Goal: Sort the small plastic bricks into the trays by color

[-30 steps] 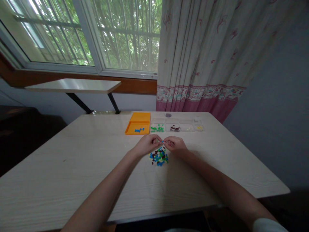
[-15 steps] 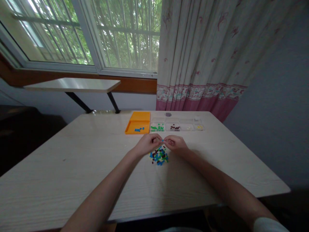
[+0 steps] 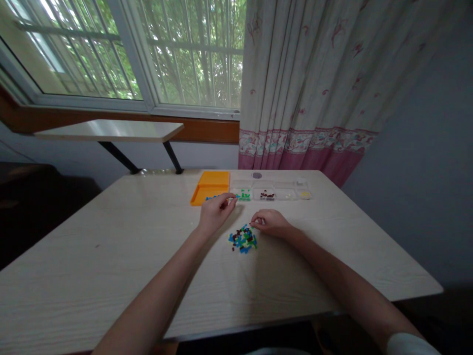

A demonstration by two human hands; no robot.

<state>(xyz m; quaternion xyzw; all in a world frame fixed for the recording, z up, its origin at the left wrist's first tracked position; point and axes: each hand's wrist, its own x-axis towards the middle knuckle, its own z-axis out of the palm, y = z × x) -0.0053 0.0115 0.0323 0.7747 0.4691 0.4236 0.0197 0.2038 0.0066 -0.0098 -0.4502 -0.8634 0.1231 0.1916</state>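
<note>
My left hand is raised in front of the orange box, its thumb and fingertips closed on a small blue brick. Behind those fingertips lies the clear compartment holding small green bricks. My right hand hovers at the upper right of a mixed pile of tiny bricks, in blue, green, brown and pale yellow. Its thumb and index finger are pinched together, and what they hold, if anything, is too small to name. Blue bricks in the orange box are partly covered by my left hand.
The clear divided tray runs along the back of the table, with brown bricks and yellow bricks in separate compartments. A raised white shelf stands at the back left. Behind the table hangs a curtain.
The hands have parted. My left hand has moved forward and left with the blue brick, which was between both hands. My right hand has stayed close to the pile.
</note>
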